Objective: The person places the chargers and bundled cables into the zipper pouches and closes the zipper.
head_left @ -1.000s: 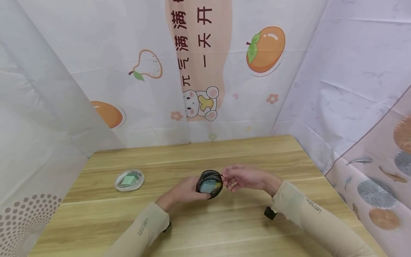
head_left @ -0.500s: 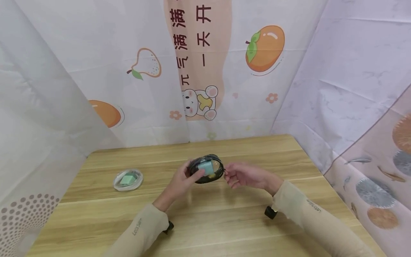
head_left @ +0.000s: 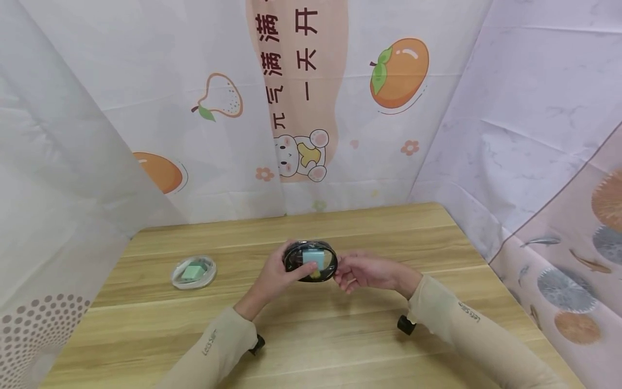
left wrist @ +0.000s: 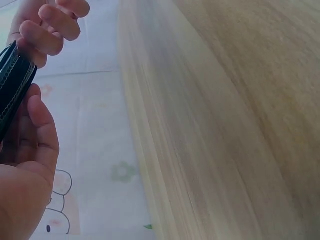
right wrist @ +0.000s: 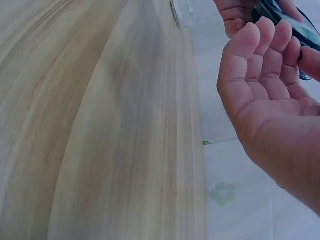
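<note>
A small round black case [head_left: 328, 261] with a clear window is held above the table, tilted towards me. Through the window shows a light blue block [head_left: 313, 257] with a yellow patch below it. My left hand [head_left: 279, 274] grips the case at its left side, thumb across the window. At the opposite edge, my right hand [head_left: 367, 271] pinches a small dark tab, which looks like a zipper pull, between thumb and forefinger. The left wrist view catches the case's stitched black side [left wrist: 14, 82]. Whether the case is unzipped cannot be told.
On the wooden table [head_left: 311, 346], to the left, lies a similar round clear case with a white rim [head_left: 210, 278], a green block [head_left: 194, 271] inside it. Printed white cloth [head_left: 233, 200] stands behind the table and at both sides.
The left hand has raised the case away from me and turned it, so its window and blue block show differently. The right hand stays at its right edge, shifting slightly.
</note>
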Action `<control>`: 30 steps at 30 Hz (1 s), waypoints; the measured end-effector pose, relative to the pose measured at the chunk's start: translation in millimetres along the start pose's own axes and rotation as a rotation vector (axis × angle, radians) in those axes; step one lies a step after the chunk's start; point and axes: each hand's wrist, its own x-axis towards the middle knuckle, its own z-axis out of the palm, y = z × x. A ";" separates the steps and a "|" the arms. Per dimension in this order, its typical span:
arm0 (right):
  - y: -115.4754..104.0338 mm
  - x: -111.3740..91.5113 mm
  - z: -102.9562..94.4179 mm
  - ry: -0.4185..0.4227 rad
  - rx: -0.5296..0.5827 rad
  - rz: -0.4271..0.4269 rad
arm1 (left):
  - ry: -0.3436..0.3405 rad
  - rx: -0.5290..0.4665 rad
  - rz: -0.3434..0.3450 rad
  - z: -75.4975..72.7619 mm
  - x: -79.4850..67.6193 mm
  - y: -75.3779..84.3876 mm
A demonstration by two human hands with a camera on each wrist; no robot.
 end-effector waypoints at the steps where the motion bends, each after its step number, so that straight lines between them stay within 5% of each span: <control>1: -0.7 -0.4 -0.5 0.000 -0.012 0.003 | -0.002 0.005 -0.003 -0.7 -0.4 0.2; 8: -14.0 -8.2 -6.3 0.040 -0.046 -0.025 | -0.055 0.074 -0.007 -5.6 -4.3 -1.1; 13: -18.5 -12.1 -7.8 -0.004 -0.056 -0.008 | -0.119 0.116 -0.013 -5.5 -7.4 -0.6; 21: -17.4 -5.9 -5.5 -0.045 -0.063 -0.048 | 0.067 -0.143 0.064 -1.9 -4.9 10.0; 30: -9.2 -2.6 -5.3 -0.083 -0.071 -0.026 | 0.002 -0.102 0.062 1.1 -3.4 17.4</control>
